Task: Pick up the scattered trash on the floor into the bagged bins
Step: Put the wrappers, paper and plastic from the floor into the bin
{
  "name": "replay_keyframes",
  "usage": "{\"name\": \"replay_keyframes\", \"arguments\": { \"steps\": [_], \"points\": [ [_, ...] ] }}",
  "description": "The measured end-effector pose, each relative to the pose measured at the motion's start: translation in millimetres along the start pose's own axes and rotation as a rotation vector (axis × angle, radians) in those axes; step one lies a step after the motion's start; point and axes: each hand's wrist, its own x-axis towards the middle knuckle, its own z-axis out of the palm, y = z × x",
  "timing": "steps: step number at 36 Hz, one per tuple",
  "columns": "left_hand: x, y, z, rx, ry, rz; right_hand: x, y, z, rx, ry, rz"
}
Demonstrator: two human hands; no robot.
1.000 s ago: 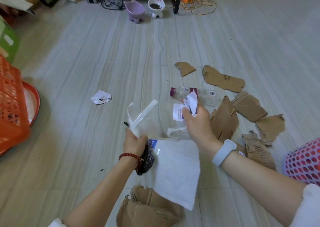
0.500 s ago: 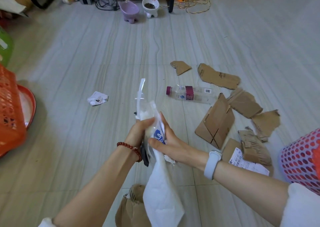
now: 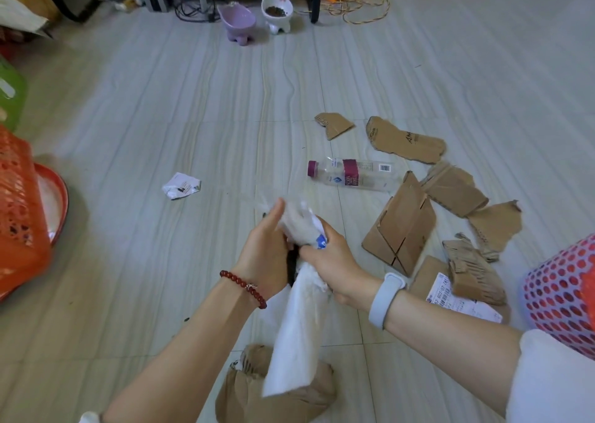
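Head view: plastic-and-paper wad [image 3: 304,226] is bunched between my hands above the floor, right hand [image 3: 331,261] curled round its neck, left hand [image 3: 265,252] pressing its side with fingers mostly straight. Light, soft, crinkly, probably slick, so I'd grip the bunched middle, not the white tail [image 3: 297,335]; bottle [image 3: 352,174] and cardboard scraps [image 3: 401,226] lie just beyond.

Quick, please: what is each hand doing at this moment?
Left hand: presses against the plastic wrappers bundle, fingers fairly straight.
Right hand: grips the same bundle.
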Motion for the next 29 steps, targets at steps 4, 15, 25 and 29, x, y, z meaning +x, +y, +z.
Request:
{"name": "replay_keyframes", "arguments": {
  "steps": [4, 15, 25, 29],
  "points": [
    [2.6, 0.0, -0.3, -0.031, 0.002, 0.088, 4.0, -9.7, -29.1, -0.087, 0.087, -0.028],
    [47.1, 57.3, 127.1, 0.776, -0.02, 0.316, -43.6, -146.4, -200.9, -0.645, 0.625, -0.331],
    [91.7, 27.5, 320.4, 1.131, -0.337, 0.365, -191.3, -197.7, -369.3, -1.259, 0.897, -0.17],
    [109.6, -23.7, 358.6, 1.329, -0.35, 0.407, -220.5, -139.8, -403.9, -1.339, 0.765, 0.106]
  ]
}}
